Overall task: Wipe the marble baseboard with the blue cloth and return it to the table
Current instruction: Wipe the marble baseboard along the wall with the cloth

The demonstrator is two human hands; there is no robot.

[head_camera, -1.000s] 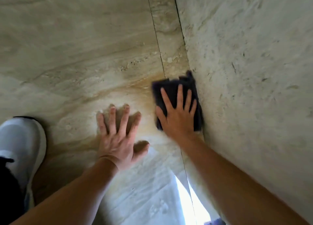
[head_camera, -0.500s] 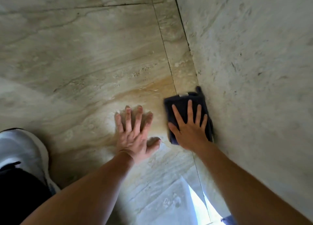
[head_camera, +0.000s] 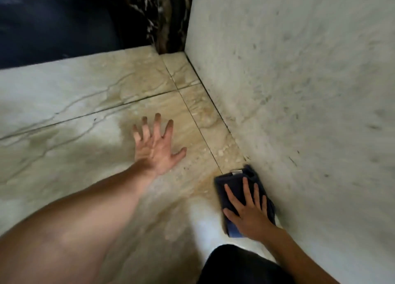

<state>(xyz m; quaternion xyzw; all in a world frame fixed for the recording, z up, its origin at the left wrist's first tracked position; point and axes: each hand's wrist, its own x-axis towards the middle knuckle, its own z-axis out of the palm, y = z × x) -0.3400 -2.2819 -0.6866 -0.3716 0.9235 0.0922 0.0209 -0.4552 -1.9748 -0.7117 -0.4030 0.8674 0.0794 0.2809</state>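
The folded dark blue cloth lies on the beige marble floor strip against the foot of the pale marble wall. My right hand presses flat on the cloth, fingers spread, palm covering its near half. A small white tag shows at the cloth's far edge. My left hand is spread open above the floor tile, holding nothing. The baseboard line runs from the cloth up to the far corner.
A dark veined marble column stands at the far corner where the wall ends. A dark area lies beyond the floor's far edge. Black clothing shows at the bottom, near my right forearm.
The view has swung up, showing the far corner and dark column. My right hand has slid the cloth back along the wall towards me. My left hand has lifted and moved forward.
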